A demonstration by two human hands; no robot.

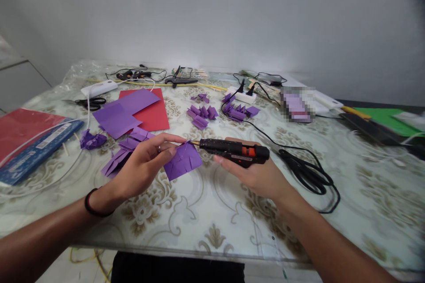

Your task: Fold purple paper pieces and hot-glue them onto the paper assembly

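Note:
Between the fingers and thumb of my left hand (151, 159) is a small purple paper square (183, 163) with several slits cut in it. My right hand (254, 174) is wrapped round a black and orange hot glue gun (235, 150). Its metal nozzle meets the top edge of the square, and a small red light glows on its side. Behind my left hand lie folded purple paper pieces (114, 161), partly hidden by it. Left of them sits a crumpled purple paper (93, 140).
Purple sheets (117, 119) overlap a red sheet (161, 117). Folded purple pieces (202, 114) stand mid-table. Scissors (94, 103), a power strip (242, 95) and a pixelated phone (297, 105) lie farther back. A coiled black cord (305, 174) is at the right, a blue-edged packet (43, 148) at the left.

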